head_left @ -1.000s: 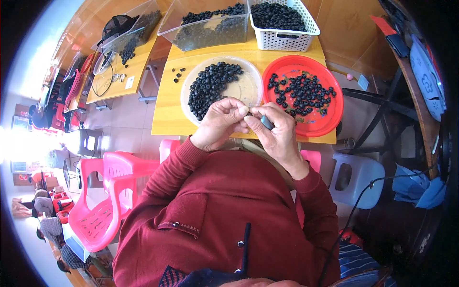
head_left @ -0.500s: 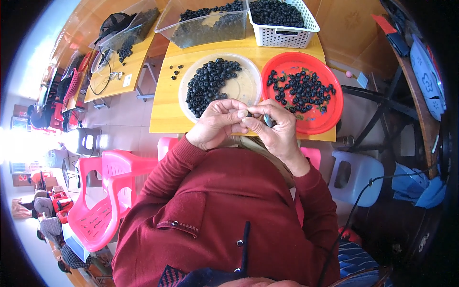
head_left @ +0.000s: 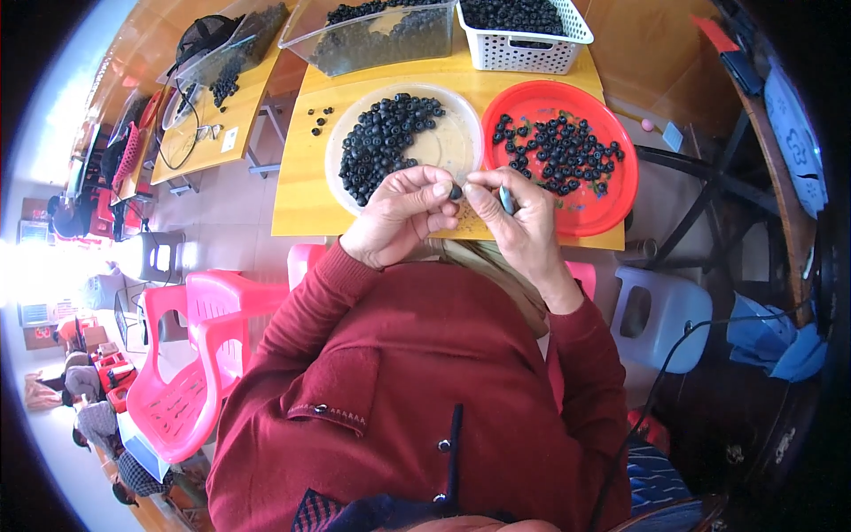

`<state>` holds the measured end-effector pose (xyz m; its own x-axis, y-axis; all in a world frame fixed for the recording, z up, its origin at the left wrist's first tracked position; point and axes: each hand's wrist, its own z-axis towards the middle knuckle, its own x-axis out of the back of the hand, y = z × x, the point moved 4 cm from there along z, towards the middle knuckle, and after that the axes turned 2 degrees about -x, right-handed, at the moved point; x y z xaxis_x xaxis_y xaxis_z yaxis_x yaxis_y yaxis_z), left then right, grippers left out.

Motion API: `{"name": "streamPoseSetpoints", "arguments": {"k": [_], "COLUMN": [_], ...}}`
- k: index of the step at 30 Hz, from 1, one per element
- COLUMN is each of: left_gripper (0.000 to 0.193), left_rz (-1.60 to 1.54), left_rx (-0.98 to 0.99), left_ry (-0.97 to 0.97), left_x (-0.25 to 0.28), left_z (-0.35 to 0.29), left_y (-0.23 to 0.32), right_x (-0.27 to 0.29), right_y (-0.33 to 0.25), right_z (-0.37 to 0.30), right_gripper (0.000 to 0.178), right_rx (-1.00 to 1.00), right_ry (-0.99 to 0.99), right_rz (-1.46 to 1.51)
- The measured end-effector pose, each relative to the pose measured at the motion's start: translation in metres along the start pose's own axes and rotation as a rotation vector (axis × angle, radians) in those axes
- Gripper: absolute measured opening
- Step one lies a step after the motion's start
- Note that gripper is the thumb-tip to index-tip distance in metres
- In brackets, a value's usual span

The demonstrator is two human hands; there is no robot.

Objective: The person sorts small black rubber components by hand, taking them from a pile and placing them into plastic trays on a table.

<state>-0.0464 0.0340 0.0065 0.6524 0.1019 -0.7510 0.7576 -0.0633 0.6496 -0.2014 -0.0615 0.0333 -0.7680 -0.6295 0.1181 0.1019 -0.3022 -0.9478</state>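
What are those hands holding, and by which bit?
The left hand pinches a dark round piece by its edge. The right hand holds a bluish thing; which part, I can't tell.

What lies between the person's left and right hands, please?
In the head view, one small dark round piece lies between the left hand and the right hand, at the left fingers.

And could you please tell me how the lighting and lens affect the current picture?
Head view: strong glare washes out the far left; head view: the lower right is dark, with the brown wooden board at right bending along the black rim; head view: the left hand's fingers look fairly sharp, their small dark bead-like piece less detailed.
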Motion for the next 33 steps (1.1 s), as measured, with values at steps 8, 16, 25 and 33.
{"name": "streamPoseSetpoints", "arguments": {"k": [8,16,25,33], "left_gripper": [0.013,0.018,0.019,0.017], "left_rz": [-0.04,-0.108,-0.146,-0.131], "left_rx": [-0.063,-0.075,-0.086,-0.074], "left_ry": [0.115,0.085,0.089,0.11], "left_x": [0.005,-0.001,-0.004,-0.006], "left_z": [0.003,0.002,0.001,0.0], "left_y": [-0.001,-0.004,-0.005,-0.008], "right_x": [-0.003,-0.009,-0.009,-0.008], "right_y": [-0.008,-0.011,-0.012,-0.013], "right_z": [-0.002,-0.006,-0.007,-0.007], "right_gripper": [0.036,0.026,0.032,0.031], "right_rx": [0.104,0.26,0.304,0.288], "right_ry": [-0.036,-0.022,-0.03,-0.033], "right_rz": [-0.211,-0.282,-0.342,-0.307]}}
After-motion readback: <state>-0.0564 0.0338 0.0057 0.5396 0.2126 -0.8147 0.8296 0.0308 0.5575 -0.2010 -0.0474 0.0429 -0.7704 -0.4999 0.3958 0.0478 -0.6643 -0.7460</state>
